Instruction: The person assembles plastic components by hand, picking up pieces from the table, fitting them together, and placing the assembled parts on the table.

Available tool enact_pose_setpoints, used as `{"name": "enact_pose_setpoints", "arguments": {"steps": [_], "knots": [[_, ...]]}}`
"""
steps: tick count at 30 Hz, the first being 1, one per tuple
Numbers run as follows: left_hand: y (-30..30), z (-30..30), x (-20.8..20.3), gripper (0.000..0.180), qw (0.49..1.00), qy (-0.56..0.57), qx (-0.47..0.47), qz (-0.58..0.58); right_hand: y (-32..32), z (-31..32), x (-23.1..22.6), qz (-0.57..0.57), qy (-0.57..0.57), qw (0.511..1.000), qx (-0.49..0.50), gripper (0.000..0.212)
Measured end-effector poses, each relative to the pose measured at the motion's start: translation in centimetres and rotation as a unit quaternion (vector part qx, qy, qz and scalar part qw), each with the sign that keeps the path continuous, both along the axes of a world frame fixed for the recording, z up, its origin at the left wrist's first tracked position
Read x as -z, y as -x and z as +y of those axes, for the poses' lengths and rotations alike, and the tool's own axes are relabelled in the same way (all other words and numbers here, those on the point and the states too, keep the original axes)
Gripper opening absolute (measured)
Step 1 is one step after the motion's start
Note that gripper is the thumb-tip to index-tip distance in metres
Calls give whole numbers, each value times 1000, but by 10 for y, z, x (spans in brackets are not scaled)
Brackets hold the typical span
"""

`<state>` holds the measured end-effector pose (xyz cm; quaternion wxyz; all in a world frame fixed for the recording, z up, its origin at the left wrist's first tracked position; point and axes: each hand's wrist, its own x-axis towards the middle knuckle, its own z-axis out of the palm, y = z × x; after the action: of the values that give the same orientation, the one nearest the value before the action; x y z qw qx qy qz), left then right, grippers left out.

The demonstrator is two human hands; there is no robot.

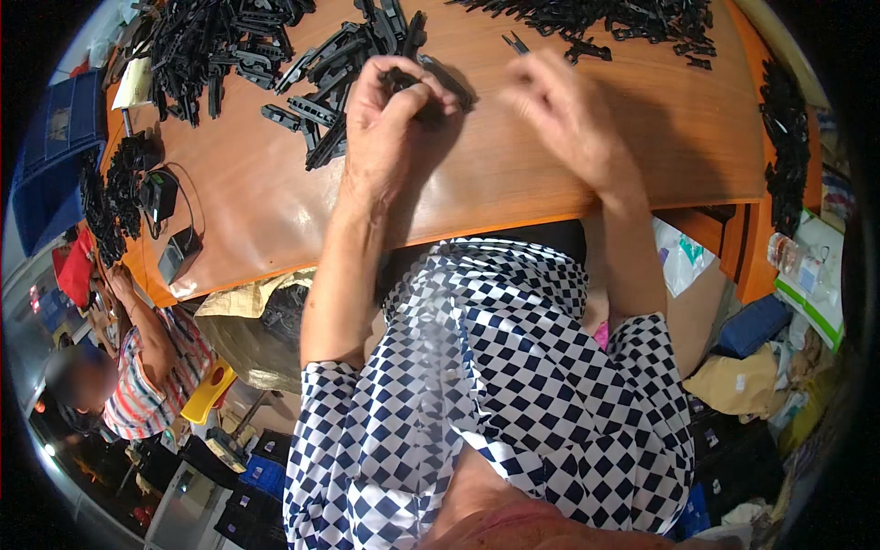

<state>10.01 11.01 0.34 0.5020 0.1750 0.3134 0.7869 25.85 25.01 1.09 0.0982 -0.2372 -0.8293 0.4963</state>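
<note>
My left hand (pixel 380 124) is closed, its thumb and fingers curled round a long black plastic part (pixel 447 81) that is partly hidden by the fingers. Close beside it lies a loose pile of long black plastic parts (pixel 316 110). To the right, my right hand (pixel 573 124) hangs over the table, its fingers smeared by motion; whether they grip anything is not clear. Just beyond those fingertips is a small two-pronged dark piece (pixel 516 43). Near it, at the far edge, lies a heap of small black clip-like parts (pixel 614 23).
A bigger heap of black parts (pixel 188 55) covers the far left of the brown table (pixel 495 174). A black adapter (pixel 158 194) with a cord sits at the left edge. Another person (pixel 151 376) in a striped shirt reaches to the table's left corner. More black parts (pixel 785 137) line the right edge.
</note>
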Motion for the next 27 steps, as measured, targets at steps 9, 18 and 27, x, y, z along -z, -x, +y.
{"name": "enact_pose_setpoints", "arguments": {"steps": [9, 18, 27], "knots": [[32, 23, -12, 23, 430, 143, 22, 891, 14, 50, -33, 27, -507, 850, -140, 11], [32, 3, -13, 11, 743, 280, -36, 607, 25, 49, 20, 125, -552, 816, -120, 23], [16, -31, -1, 13, 982, 159, -97, 31, 60, -63, 5, 219, -46, 974, 40, 20]]}}
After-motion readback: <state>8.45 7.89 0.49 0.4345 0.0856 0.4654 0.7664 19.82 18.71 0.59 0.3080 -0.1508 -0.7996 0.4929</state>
